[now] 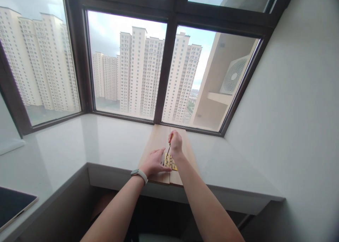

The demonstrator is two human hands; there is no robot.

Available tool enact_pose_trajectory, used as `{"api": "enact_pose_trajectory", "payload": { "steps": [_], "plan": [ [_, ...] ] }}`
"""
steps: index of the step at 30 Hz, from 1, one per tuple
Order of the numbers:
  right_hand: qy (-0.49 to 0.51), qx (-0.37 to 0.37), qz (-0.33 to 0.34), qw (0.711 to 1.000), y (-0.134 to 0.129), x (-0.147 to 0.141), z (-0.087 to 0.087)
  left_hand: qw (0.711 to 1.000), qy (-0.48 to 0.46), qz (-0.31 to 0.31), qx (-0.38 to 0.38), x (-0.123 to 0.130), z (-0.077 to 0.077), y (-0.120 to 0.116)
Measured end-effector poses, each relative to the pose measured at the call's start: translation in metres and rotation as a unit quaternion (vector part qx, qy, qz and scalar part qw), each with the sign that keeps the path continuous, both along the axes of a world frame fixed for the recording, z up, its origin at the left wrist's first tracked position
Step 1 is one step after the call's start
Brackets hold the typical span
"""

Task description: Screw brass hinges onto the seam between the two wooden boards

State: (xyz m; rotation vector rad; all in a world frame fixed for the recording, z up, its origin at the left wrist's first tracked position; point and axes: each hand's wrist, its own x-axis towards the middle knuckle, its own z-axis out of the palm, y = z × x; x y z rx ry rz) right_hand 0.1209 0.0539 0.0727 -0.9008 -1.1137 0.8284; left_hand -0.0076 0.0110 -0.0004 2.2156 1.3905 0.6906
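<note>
Two pale wooden boards point(159, 137) lie side by side on the white sill. A brass hinge point(174, 166) rests across the seam between them. My right hand point(176, 145) is wrapped round the yellow handle of a screwdriver point(168, 150), whose shaft slants down to the left part of the hinge. My left hand point(155, 163), with a watch on its wrist, lies at the left of the hinge, thumb and fingers apart. Small dark pieces, too small to make out, are beside its fingers.
The white sill point(113, 139) runs below dark-framed windows point(160, 72). A dark flat device point(14, 203) lies at the lower left. A white wall point(291, 104) rises on the right. The sill's front edge is near my forearms.
</note>
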Motion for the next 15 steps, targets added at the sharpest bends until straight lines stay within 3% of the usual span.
{"api": "enact_pose_trajectory", "payload": {
  "steps": [6, 15],
  "plan": [
    [0.02, -0.028, -0.005, 0.999, 0.008, -0.006, 0.002, 1.0, 0.016, -0.001, 0.015, 0.001, 0.003, -0.003],
    [0.047, -0.054, 0.102, 0.992, 0.004, 0.004, 0.008, 0.999, 0.028, 0.0, 0.022, 0.001, 0.0, -0.001]
  ]
}}
